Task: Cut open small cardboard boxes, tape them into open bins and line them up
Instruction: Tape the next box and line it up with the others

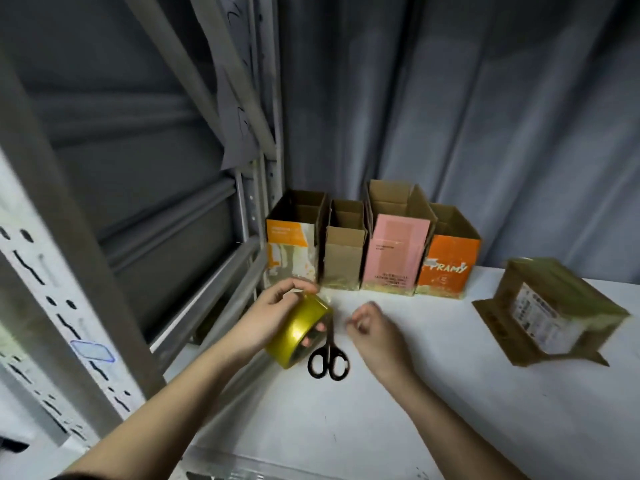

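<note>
Left hand [273,315]: we see it gripping the yellowish roll of clear packing tape [298,331], fingers through its core.
Right hand [369,327]: fingers curled; whether it pinches the tape's end, we cannot tell.
Black-handled scissors [328,358]: lying just right of the roll.
Four open cardboard bins [372,247]: lined up behind the roll.
Brown taped cardboard box [550,310]: well right of the roll.

Table [433,393]: you have a white top filling the lower right of the frame, against a grey curtain.
Bins: four open boxes stand in a row at centre frame, touching side by side: orange-white [291,251], plain brown [343,258], pink [394,251], orange [446,268].
Scissors [329,355]: black-handled, flat on the top, lower centre, handles toward you.
Taped box [550,313]: lies tilted at right, flaps splayed, well apart from the row.
</note>
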